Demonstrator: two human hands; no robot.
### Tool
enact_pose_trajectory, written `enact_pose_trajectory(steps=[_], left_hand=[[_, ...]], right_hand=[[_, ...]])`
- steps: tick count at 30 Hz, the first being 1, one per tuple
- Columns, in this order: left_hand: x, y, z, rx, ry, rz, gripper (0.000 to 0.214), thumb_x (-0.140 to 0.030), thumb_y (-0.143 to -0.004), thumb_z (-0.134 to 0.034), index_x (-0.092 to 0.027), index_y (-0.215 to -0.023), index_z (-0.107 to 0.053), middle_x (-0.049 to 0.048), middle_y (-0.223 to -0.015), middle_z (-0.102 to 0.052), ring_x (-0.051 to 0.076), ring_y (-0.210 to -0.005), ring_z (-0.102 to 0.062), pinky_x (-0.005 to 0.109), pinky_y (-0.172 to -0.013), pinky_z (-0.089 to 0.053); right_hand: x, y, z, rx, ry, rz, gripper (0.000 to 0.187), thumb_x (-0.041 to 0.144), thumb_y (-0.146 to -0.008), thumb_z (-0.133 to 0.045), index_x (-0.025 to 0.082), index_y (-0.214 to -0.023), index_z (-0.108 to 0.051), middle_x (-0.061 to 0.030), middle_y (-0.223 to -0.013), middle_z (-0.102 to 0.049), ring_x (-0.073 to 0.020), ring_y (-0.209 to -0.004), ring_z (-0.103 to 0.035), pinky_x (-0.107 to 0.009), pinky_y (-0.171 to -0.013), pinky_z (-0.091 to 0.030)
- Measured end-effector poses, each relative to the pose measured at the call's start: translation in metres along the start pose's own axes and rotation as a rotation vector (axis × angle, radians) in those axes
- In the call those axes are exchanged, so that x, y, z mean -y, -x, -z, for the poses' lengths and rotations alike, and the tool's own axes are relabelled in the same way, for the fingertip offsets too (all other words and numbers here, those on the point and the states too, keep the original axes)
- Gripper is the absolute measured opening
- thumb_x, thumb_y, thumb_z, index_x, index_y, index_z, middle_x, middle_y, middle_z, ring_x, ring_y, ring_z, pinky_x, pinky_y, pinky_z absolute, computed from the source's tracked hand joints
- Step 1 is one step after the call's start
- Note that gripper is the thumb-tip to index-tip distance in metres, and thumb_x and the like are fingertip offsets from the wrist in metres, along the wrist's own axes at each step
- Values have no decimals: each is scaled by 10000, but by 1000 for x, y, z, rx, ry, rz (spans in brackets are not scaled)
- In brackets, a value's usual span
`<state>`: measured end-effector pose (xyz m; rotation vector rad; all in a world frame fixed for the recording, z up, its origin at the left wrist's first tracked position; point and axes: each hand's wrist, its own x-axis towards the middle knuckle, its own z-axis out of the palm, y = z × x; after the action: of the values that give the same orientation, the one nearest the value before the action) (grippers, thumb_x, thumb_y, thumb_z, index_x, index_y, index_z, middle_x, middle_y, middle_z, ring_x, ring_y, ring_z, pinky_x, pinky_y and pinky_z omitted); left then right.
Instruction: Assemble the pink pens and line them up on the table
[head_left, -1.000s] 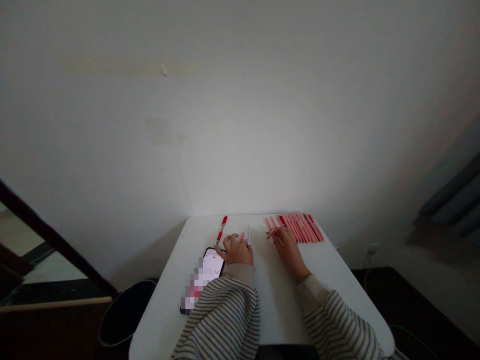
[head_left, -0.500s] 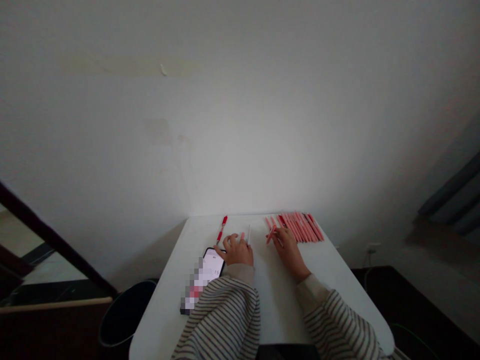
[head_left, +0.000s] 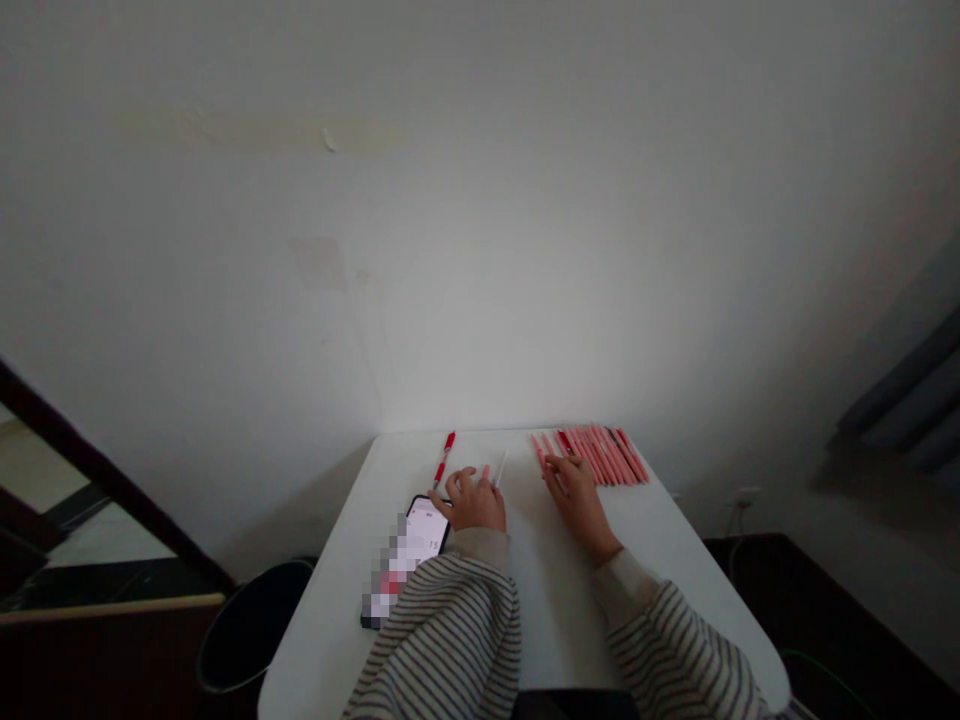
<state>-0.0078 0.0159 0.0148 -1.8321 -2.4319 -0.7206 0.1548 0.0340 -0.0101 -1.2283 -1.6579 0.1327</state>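
Note:
My left hand rests on the white table with its fingers curled. A small pink piece shows at its fingertips, and a thin white rod lies just to its right. My right hand reaches to the left end of a row of several pink pens laid side by side at the table's far edge. Its bent fingertips press on a pink pen there.
A red pen lies at the far edge, left of my left hand. A phone with a lit screen lies by my left wrist. A dark round bin stands on the floor left of the table. A plain wall rises behind.
My right hand has carried the pink pen it held slantwise up to the left end of the row, where it now lies in line. My left hand has stayed put.

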Motion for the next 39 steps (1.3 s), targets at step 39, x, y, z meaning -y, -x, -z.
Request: enact_pose_trajectory(steps=[39], left_hand=[[4,-5,4,-52,42,60,288,-290,-890,-390,-292,-925,-676,7,-1298,-531,231,-1241,-383,585,-1098,-189]], right_hand=[[-10,0,9,-87,343,55,244,305,-877,-514,261,-1049,-682,-99,-975,-578,-276,-979,-430,-459,-857,-380]])
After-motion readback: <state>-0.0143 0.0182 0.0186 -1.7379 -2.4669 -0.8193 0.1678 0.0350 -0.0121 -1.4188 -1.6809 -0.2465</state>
